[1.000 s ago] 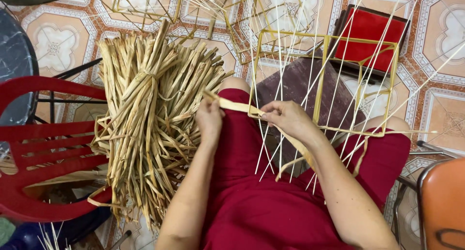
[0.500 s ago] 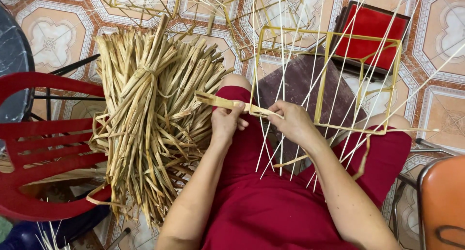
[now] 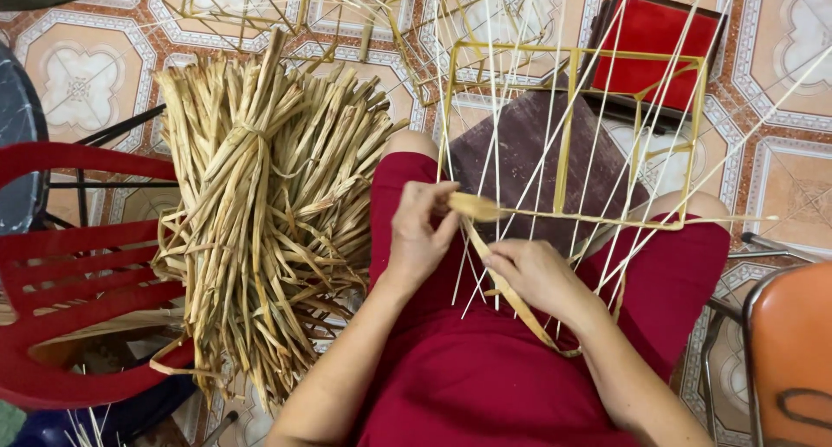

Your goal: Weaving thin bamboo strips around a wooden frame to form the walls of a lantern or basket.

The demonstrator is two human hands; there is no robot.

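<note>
My left hand (image 3: 420,230) pinches a flat dried straw strip (image 3: 520,304) at the near edge of a yellow wire frame (image 3: 572,135) resting on my lap. Thin pale canes (image 3: 555,144) run up through the frame. My right hand (image 3: 537,278) grips the same strip lower down, where it bends toward my right thigh. A big tied bundle of dried straw strips (image 3: 260,213) lies just left of my left forearm, over the edge of a red plastic chair (image 3: 69,265). I wear red shorts (image 3: 485,378).
A brown cushion (image 3: 537,161) lies under the frame. A red stool (image 3: 663,53) stands beyond it on the patterned tile floor (image 3: 78,74). An orange chair (image 3: 793,352) is at the right edge. More wire frames (image 3: 260,5) sit at the top.
Both hands have slid down and toward me along the strip. The right hand has dropped below the left, bending the strip downward across my lap.
</note>
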